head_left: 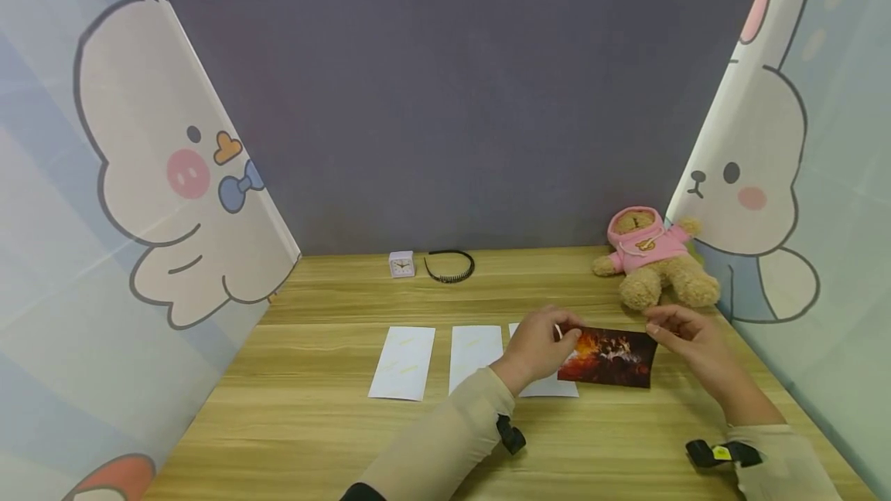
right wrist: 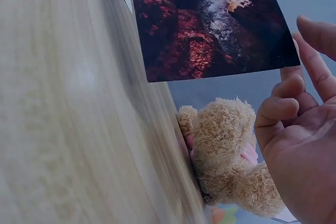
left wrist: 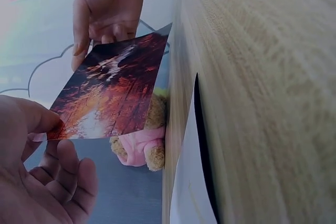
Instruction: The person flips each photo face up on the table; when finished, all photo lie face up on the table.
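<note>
Handling the photo (head_left: pixel 609 358) with both hands looks to be the step under way. Head view: photo face up, between left hand (head_left: pixel 539 346) and right hand (head_left: pixel 699 348), overlapping the right card (head_left: pixel 553 387) in the line of sight. Left card (head_left: pixel 402 363) and middle card (head_left: pixel 475 354) stand apart in the same row, white sides up. Room: bare wood of the worktop (head_left: pixel 313 377) runs left of the row and along the near side; more lies right of the photo. Limits: right wall (head_left: pixel 849 176) beside the right hand; teddy (head_left: pixel 647 250) just beyond it; clock (head_left: pixel 401 264) and hairband (head_left: pixel 455 280) near the back edge, well away from the hands.

Left wrist view: left hand pinches a photo corner, thumb on the printed face. Photo is tilted and raised off the wood there; whether its far corner touches down, cannot tell. One card's edge lies near, on the worktop side.

Right wrist view: right hand is loosely bent, fingertips at the photo's corner, thumb standing off the face; no firm grip shown. Teddy sits close past the photo's lower edge. Judgement: a next move calls for steady support at both ends, low speed, and clearance from teddy and right card.
</note>
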`<action>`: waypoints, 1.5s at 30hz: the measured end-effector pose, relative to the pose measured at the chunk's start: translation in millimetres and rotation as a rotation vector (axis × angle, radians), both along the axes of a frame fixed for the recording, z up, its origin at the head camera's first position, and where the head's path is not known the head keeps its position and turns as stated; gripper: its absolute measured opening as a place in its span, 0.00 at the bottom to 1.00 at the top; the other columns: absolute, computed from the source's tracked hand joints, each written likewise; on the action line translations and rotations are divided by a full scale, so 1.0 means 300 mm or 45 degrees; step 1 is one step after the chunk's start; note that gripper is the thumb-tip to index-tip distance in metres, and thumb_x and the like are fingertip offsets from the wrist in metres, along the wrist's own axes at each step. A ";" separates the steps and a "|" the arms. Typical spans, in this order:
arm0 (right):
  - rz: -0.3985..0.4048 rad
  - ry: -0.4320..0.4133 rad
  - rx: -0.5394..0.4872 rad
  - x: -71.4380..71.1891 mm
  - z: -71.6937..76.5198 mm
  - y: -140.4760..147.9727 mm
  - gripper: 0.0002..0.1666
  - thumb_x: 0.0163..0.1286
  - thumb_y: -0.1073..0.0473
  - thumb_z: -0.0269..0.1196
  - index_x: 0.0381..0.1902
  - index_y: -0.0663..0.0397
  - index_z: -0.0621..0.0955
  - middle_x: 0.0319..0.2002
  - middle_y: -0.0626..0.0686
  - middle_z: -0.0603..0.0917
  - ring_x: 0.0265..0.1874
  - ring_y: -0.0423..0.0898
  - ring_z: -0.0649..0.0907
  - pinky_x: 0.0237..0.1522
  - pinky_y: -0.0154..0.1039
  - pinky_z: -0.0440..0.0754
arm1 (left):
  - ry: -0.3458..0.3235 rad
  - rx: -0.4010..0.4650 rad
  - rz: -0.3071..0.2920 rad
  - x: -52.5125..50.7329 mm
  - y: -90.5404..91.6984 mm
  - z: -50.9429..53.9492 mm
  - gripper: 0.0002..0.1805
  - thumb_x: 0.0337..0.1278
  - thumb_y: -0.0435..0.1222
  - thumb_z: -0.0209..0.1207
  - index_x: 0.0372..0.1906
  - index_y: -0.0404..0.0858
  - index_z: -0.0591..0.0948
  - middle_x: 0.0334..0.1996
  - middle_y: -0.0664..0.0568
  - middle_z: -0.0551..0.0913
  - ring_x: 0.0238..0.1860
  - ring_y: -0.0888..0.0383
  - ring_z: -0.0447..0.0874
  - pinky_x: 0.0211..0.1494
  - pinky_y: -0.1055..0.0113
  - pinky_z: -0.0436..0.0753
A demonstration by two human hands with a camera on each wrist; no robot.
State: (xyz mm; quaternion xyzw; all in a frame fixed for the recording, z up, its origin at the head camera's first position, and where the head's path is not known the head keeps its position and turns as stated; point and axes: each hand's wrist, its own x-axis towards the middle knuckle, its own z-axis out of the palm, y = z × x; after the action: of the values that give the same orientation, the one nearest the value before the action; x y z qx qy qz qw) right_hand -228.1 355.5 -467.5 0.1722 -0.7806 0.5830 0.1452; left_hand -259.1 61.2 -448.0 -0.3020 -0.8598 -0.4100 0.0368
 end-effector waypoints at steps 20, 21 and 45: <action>-0.011 -0.073 0.323 -0.002 -0.011 0.006 0.10 0.73 0.66 0.69 0.49 0.61 0.89 0.47 0.44 0.88 0.44 0.35 0.84 0.41 0.33 0.84 | 0.004 0.009 0.038 0.004 0.006 0.002 0.05 0.77 0.46 0.61 0.49 0.59 0.86 0.38 0.72 0.77 0.27 0.69 0.72 0.29 0.72 0.75; -0.011 -0.067 0.330 -0.002 -0.012 0.007 0.09 0.73 0.66 0.69 0.49 0.60 0.89 0.47 0.44 0.88 0.44 0.36 0.85 0.40 0.33 0.84 | 0.007 0.014 0.038 0.004 0.006 0.003 0.05 0.77 0.46 0.61 0.49 0.59 0.86 0.38 0.72 0.77 0.27 0.69 0.72 0.29 0.72 0.75; -0.018 0.023 0.119 -0.009 -0.025 0.025 0.06 0.77 0.73 0.61 0.47 0.63 0.82 0.33 0.42 0.81 0.26 0.43 0.75 0.25 0.43 0.71 | -0.037 0.169 0.061 -0.017 0.006 -0.007 0.06 0.72 0.49 0.65 0.43 0.53 0.83 0.32 0.69 0.79 0.28 0.69 0.76 0.26 0.71 0.76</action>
State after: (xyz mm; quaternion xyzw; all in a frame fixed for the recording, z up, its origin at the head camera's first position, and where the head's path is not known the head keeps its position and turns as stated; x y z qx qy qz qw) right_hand -230.9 363.1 -474.9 0.1783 -0.8069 0.5433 0.1483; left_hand -264.3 62.9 -450.1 -0.2724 -0.8381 -0.4695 0.0542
